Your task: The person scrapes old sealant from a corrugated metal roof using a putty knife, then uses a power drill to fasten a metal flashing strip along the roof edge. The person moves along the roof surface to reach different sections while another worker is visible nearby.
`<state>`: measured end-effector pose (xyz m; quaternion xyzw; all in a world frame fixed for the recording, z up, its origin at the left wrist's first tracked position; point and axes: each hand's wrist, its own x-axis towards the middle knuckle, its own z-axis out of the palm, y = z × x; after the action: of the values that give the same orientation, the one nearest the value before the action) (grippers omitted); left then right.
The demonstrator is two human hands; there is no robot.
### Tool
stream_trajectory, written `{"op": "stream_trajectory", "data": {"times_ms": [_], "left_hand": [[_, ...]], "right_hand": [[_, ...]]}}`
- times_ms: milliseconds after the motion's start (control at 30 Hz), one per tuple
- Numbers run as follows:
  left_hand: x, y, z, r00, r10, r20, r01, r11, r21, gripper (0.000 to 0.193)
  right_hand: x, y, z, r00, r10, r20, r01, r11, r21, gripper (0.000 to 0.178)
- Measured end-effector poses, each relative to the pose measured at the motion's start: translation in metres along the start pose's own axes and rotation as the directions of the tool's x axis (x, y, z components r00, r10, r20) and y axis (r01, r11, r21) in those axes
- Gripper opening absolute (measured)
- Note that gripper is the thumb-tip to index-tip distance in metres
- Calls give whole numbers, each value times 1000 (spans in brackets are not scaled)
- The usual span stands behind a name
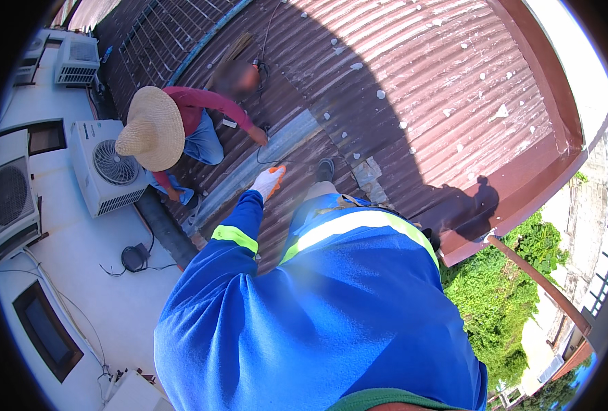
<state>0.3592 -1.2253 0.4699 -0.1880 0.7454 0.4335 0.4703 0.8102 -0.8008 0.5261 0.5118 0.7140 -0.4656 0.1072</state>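
My left hand (268, 180), in a white glove with orange-coated fingers, reaches out over the corrugated roof (454, 103). Its fingers look stretched and apart, with nothing visible in them. Just beyond the fingertips lies a thin dark cable (271, 162) on the metal. A bare, greyish strip (287, 140) of roof sheet runs close by. My right hand is out of sight, beyond my blue jacket with its reflective band. A co-worker (201, 113) in a straw hat and red sleeves crouches ahead to the left, one hand (259, 135) at the strip beside a small dark object I cannot make out.
Air-conditioner units (109, 164) line the white wall at left. A dark gutter (163, 222) separates wall and roof. The roof's right edge (482, 229) drops off above green plants (489, 294). Metal grating (163, 41) lies at the far left; white flakes dot the roof.
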Motion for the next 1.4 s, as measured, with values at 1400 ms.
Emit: {"op": "stream_trajectory", "data": {"times_ms": [1400], "left_hand": [[-115, 167, 227, 584, 240, 776, 554, 581, -596, 74]], "right_hand": [[-22, -291, 7, 825, -532, 194, 564, 802, -197, 93]]}}
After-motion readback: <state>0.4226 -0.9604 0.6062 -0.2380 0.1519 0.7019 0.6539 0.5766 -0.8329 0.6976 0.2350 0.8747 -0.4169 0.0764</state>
